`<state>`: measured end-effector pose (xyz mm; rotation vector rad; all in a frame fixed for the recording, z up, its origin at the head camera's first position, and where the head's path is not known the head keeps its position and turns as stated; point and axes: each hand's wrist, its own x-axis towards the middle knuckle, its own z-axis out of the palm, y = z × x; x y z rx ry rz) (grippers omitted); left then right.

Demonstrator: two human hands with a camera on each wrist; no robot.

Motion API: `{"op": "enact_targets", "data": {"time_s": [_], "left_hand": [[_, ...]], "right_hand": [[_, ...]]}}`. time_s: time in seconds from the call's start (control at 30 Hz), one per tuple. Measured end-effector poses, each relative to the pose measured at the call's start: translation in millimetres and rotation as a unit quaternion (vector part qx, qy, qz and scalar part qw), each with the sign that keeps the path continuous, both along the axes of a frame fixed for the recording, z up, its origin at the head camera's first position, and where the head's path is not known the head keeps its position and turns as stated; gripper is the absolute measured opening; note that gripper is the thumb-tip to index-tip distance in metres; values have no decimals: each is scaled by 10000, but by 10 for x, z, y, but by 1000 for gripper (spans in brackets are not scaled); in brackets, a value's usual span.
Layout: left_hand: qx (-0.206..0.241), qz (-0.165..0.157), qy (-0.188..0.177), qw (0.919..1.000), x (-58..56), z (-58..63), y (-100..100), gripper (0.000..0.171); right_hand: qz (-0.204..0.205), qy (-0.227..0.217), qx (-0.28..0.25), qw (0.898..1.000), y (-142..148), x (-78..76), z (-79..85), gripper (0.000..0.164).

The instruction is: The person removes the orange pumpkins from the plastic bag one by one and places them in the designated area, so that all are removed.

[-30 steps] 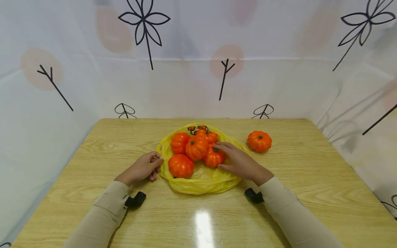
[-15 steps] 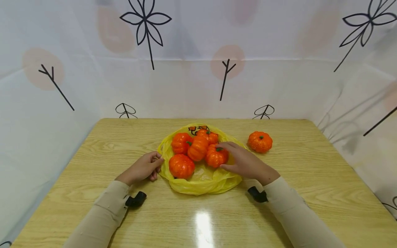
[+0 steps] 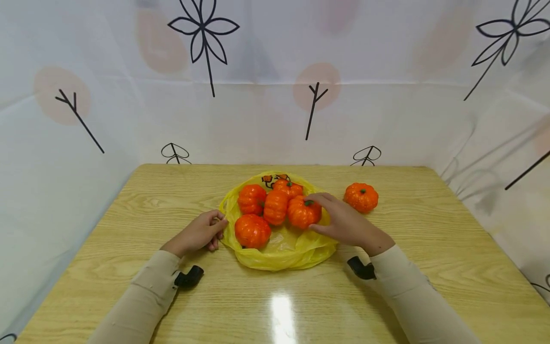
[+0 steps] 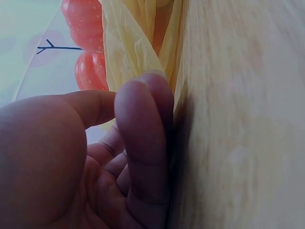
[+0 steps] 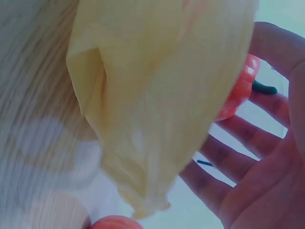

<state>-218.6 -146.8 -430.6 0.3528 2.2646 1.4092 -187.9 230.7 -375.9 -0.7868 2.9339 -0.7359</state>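
Note:
A yellow plastic bag (image 3: 275,260) lies spread open on the table with several small orange pumpkins in it. My left hand (image 3: 198,233) pinches the bag's left rim between thumb and fingers; the gathered yellow film (image 4: 128,43) shows in the left wrist view. Inside the right part of the bag, my right hand (image 3: 343,222) grips a pumpkin (image 3: 303,213) with a green stem, thumb on the near side and fingers over the far side. In the right wrist view the bag's film hides most of that pumpkin (image 5: 240,90).
Another pumpkin (image 3: 361,197) sits on the wooden table (image 3: 129,210), right of the bag and beyond my right hand. Further pumpkins (image 3: 252,231) rest in the bag's left and middle. A patterned white cloth (image 3: 258,119) stands behind the table and at both sides.
My right hand has drawn the gripped pumpkin a little to the right and slightly up. The middle pumpkin has rolled over, its stem turning down to the left. My left hand stays in place.

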Motion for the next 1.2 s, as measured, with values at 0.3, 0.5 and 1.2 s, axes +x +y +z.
{"op": "enact_targets", "data": {"time_s": [0.3, 0.5, 1.2], "left_hand": [[-29, 13, 20, 10000, -2, -9, 0, 27], [-100, 117, -42, 9999, -8, -28, 6, 25], [-102, 73, -9, 9999, -9, -30, 5, 26]], "right_hand": [[-258, 202, -165, 9993, 49, -30, 11, 66], [-621, 237, -300, 9973, 91, -64, 7, 67], [-1628, 127, -134, 9865, 269, -164, -8, 68]]}}
